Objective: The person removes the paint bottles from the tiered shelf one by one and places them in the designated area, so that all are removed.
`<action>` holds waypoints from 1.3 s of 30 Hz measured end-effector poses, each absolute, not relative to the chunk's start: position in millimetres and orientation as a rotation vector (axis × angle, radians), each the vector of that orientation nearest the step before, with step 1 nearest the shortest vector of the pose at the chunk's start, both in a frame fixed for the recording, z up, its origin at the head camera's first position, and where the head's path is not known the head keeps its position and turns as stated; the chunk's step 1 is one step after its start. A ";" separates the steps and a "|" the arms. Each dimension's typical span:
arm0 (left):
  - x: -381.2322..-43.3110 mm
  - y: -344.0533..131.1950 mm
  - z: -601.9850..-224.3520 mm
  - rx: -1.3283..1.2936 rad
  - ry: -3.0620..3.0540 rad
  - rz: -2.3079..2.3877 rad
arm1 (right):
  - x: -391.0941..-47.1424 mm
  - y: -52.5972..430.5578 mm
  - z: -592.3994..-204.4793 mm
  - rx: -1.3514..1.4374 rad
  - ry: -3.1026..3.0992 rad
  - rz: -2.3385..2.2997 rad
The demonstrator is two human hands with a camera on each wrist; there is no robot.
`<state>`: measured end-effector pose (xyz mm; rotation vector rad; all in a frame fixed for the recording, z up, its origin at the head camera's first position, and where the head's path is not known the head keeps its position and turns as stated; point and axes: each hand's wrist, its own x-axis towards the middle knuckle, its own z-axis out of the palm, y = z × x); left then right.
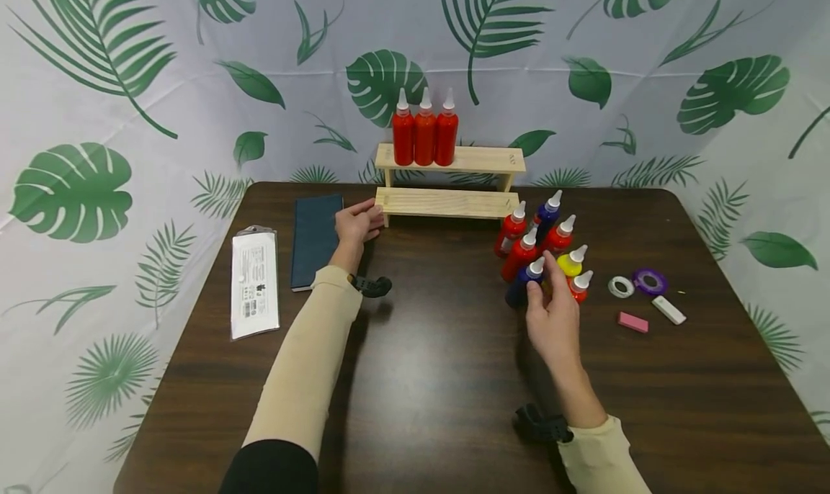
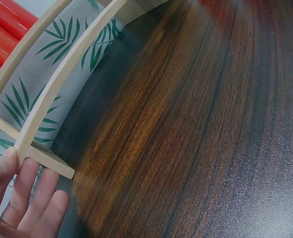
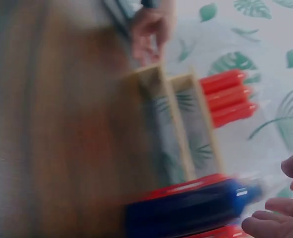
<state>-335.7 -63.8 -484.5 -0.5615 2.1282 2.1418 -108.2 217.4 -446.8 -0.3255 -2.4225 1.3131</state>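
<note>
A two-tier wooden rack (image 1: 447, 202) stands at the back of the table, with three red squeeze bottles (image 1: 424, 135) upright on its upper tier. My left hand (image 1: 359, 224) grips the left end of the lower tier; in the left wrist view the thumb and fingers (image 2: 46, 198) pinch the board's corner. At the right, my right hand (image 1: 554, 321) reaches in at the near dark blue bottle (image 1: 519, 292), thumb and fingers spread around its white nozzle. The right wrist view shows a gap between those fingers (image 3: 275, 218) and the blue bottle (image 3: 186, 210).
Several red, blue and yellow bottles (image 1: 519, 256) crowd right of the rack. Farther right lie a white tape roll (image 1: 612, 281), a purple ring (image 1: 650, 271), a pink eraser (image 1: 632, 322) and a white block (image 1: 668, 310). A dark notebook (image 1: 314, 238) and a white packet (image 1: 254, 285) lie left.
</note>
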 end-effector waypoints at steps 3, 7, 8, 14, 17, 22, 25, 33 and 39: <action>-335.0 -65.2 -482.6 -0.558 2.124 2.139 | -111.3 216.2 -426.6 -0.241 -2.349 1.263; -334.2 -67.2 -480.9 -0.565 2.114 2.149 | -123.8 211.9 -394.0 -0.133 -2.324 1.158; -334.1 -67.7 -480.7 -0.566 2.116 2.150 | -128.9 209.9 -385.6 -0.108 -2.338 1.139; -334.2 -70.4 -481.5 -0.584 2.130 2.137 | -175.9 193.5 -345.7 0.043 -2.556 1.044; -334.8 -71.0 -483.0 -0.594 2.123 2.132 | -208.9 184.3 -331.7 0.080 -2.688 1.068; -336.9 -70.2 -484.5 -0.579 2.126 2.138 | -270.3 171.7 -323.4 -0.010 -2.799 1.194; -337.4 -69.4 -484.9 -0.575 2.137 2.135 | -305.0 167.2 -328.7 -0.082 -2.797 1.244; -336.5 -65.2 -481.7 -0.589 2.168 2.115 | -358.0 166.0 -346.4 -0.119 -2.705 1.436; -335.7 -64.4 -484.4 -0.598 2.152 2.107 | -368.9 160.3 -348.8 -0.083 -2.685 1.513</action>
